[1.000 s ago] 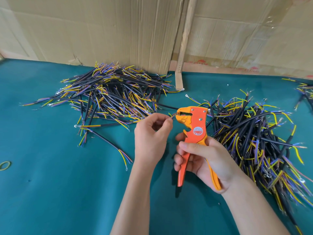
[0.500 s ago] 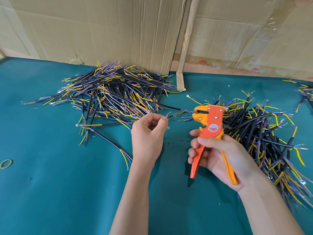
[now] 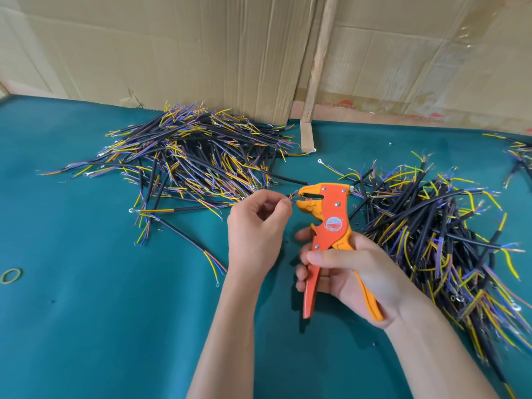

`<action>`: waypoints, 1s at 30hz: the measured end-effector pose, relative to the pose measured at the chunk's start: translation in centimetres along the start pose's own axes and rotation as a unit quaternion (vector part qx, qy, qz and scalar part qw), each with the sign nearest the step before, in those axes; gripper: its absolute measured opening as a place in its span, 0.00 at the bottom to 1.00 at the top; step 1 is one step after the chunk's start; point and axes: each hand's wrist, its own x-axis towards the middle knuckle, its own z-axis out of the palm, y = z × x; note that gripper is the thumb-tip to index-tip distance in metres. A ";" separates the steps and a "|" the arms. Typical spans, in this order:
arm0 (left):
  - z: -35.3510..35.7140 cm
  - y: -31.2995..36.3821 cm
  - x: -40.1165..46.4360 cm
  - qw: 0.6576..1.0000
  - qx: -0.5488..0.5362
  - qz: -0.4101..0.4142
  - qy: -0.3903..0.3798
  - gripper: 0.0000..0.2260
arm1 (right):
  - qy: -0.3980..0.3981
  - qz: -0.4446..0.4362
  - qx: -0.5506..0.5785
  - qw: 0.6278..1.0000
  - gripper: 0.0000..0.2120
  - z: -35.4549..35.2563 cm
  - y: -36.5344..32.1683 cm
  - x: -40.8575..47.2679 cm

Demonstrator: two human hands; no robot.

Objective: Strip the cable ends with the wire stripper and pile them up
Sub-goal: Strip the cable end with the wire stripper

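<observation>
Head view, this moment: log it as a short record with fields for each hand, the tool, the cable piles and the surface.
left hand: left hand pinches a wire end at the stripper's mouth
right hand: right hand grips the handles of the wire stripper
tool: orange, head pointing left, mouth open
piles: left cable pile; right cable pile
surface: teal cloth, rubber band at left edge
</observation>
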 end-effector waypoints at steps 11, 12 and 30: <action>0.0 0.2 0.0 1.000 -0.001 0.004 -0.003 0.05 | 0.007 -0.007 -0.017 1.000 0.17 -0.1 -0.1 -0.1; 0.0 0.2 0.0 1.000 -0.001 0.003 -0.004 0.05 | 0.008 -0.009 -0.016 1.000 0.17 -0.1 -0.1 -0.1; -0.1 0.4 -0.2 1.000 0.014 0.007 -0.018 0.06 | -0.020 0.006 -0.026 0.999 0.11 -1.0 -0.6 -0.6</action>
